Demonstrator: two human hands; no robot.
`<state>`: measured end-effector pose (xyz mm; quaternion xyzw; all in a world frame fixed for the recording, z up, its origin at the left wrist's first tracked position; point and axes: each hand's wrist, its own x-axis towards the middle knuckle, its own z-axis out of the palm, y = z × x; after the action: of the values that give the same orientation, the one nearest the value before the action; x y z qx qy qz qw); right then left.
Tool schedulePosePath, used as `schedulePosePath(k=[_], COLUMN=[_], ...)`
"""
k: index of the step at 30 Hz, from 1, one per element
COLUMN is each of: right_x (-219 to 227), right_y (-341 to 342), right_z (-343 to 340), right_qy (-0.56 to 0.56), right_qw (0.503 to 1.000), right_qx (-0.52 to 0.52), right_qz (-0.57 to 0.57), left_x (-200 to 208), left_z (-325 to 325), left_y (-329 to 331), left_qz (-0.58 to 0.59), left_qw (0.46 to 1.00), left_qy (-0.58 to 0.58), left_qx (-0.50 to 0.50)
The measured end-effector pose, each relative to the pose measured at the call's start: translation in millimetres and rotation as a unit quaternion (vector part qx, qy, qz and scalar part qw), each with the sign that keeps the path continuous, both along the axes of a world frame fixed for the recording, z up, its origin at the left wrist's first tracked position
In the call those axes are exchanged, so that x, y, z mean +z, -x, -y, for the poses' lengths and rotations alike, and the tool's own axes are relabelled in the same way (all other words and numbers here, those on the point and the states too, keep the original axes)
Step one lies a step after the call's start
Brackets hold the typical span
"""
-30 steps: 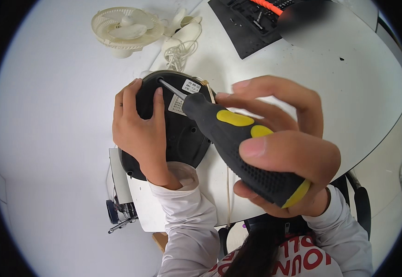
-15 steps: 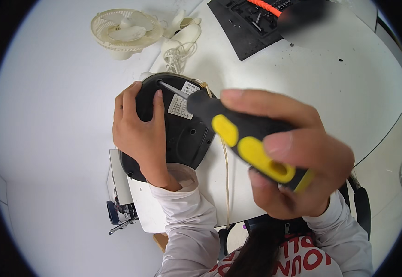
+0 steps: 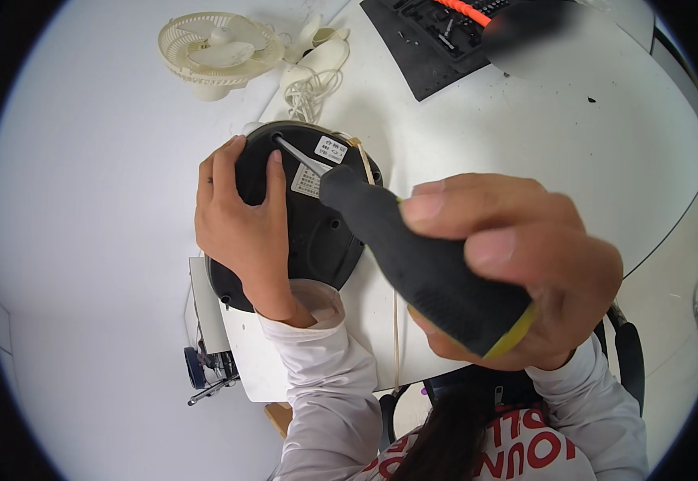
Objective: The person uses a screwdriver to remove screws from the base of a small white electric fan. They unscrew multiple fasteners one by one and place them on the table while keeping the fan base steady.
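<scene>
A black plastic base [image 3: 317, 248] with two white labels lies on the white table, its underside facing up. My left hand [image 3: 240, 216] grips its left side, thumb on the underside and fingers round the edge. In my right hand [image 3: 533, 256] is a screwdriver [image 3: 421, 256] with a thick black and yellow handle. Its metal shaft slants away to the left, and the tip sits in a recessed hole near the base's far edge, beside my left thumb. Any screw in that hole is hidden. A cream cord [image 3: 396, 345] runs from the base toward the table's near edge.
Beyond the base lie a cream fan head [image 3: 219, 52] with its blades showing and a white fan body [image 3: 326, 58] with a coiled cord [image 3: 309, 94]. A black mat [image 3: 421, 68] with a bit set and an orange flexible shaft [image 3: 465, 11] is at the far right.
My right hand has turned the screwdriver, so its handle now shows mostly black where yellow patches faced up. The tip stays in the hole. My left hand keeps its hold.
</scene>
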<state>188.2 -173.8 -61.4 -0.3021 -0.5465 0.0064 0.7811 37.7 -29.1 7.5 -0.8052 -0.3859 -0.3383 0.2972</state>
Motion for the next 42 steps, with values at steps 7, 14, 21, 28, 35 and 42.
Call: schedulePosePath(k=[7,14,21,28,35,42], right_x=[-2.3,-5.3,-3.3,-6.5,-4.1,1.8], right_y=[11.7,-0.2,-0.3,-6.7,-2.1,-15.7], right_z=[-2.9,3.0,-0.3,1.3,0.0,1.9], right_qy=[0.027,0.056,0.044,0.038,0.048,0.019], right_qw=[0.999,0.998,0.999,0.999,0.997,0.999], right_qx=[0.011,0.032,0.012,-0.010,-0.062,0.023], right_qz=[-0.039,-0.014,0.010,0.019,0.015,0.028], left_x=[0.5,-0.5,1.9,-1.4,0.2,0.8], left_z=[1.3,1.6,1.2,1.8,-0.7,-0.6], left_y=[-2.2,-3.1,-4.3,-0.5,-0.5,0.8], left_qz=[-0.011,-0.004,-0.016,-0.002,-0.016,-0.014], left_qw=[1.000,1.000,1.000,1.000,1.000,1.000], left_qy=[-0.016,-0.008,-0.007,-0.003,-0.012,-0.009], left_qx=[-0.002,0.009,0.005,0.006,-0.002,-0.005])
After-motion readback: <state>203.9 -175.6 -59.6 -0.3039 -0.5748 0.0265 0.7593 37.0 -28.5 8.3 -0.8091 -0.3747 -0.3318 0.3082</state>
